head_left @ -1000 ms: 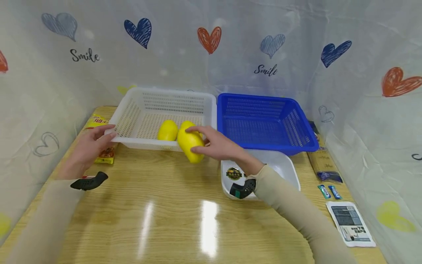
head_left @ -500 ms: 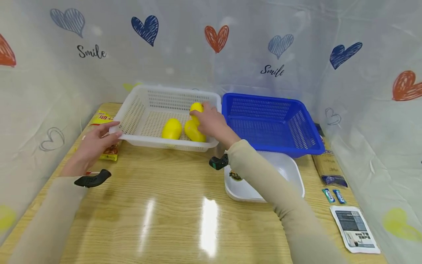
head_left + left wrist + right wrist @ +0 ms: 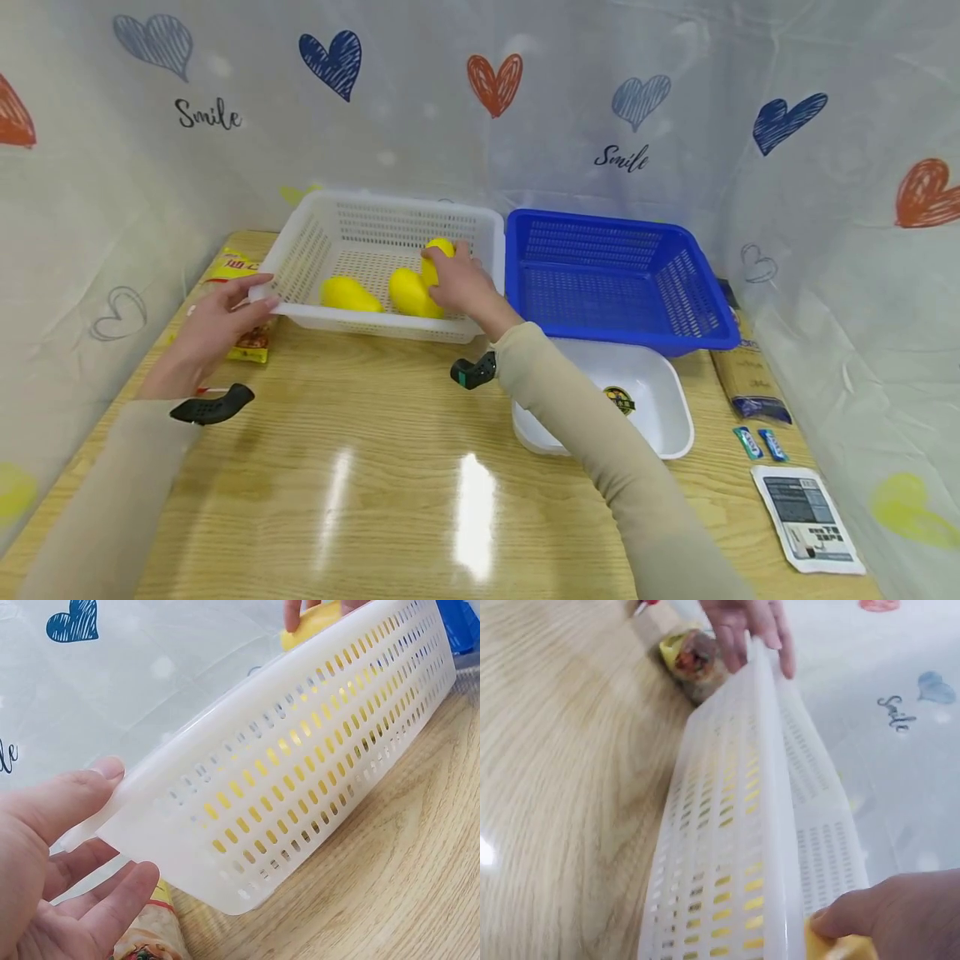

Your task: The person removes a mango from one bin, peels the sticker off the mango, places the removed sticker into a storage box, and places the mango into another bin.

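Note:
Three smooth yellow mangoes lie in the white plastic basket (image 3: 375, 325). My right hand (image 3: 463, 282) reaches over the front rim and grips the right-hand mango (image 3: 437, 260), thumb and fingers on its sides. A second mango (image 3: 412, 293) lies against it, partly hidden. Farther left, another mango (image 3: 348, 294) rests on its side by the front wall. My left hand (image 3: 213, 329) holds the basket's front left corner. In the left wrist view the thumb lies on the rim and fingers (image 3: 120, 907) are below it. Yellow shows through the basket's slots.
A blue basket (image 3: 592, 333) stands right of the white one. A white tray (image 3: 660, 408) lies before it, partly under my right forearm. Food packets (image 3: 251, 346) sit at left. A brown package (image 3: 750, 375), small sachets (image 3: 772, 444) and a white packet (image 3: 808, 518) line the right edge.
My right hand has carried a mango from the front rim into the basket, then shifted slightly left. The other mangoes have moved left, and the leftmost has turned sideways. My left hand stays at the corner.

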Demonstrator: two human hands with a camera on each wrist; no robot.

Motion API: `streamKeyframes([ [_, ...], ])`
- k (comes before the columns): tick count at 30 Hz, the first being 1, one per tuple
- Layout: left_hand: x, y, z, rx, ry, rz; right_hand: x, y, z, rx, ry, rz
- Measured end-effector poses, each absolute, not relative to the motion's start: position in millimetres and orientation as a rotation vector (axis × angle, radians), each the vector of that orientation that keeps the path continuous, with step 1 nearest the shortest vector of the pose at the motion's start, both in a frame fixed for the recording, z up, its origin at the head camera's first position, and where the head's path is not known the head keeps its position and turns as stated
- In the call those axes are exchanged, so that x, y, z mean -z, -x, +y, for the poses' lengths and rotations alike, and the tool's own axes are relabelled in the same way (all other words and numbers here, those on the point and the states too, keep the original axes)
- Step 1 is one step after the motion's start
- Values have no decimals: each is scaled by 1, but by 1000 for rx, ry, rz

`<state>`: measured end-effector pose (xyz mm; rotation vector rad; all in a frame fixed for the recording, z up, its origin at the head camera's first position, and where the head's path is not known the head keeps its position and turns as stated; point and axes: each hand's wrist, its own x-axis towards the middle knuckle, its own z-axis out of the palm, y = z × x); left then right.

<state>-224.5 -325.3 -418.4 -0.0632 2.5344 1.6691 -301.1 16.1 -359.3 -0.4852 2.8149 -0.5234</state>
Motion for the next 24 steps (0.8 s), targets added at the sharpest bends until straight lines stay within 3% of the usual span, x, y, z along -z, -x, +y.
streamKeyframes([
  [24,424,227,-325,-1728,127,2509,386,313,26,683,453,2563],
])
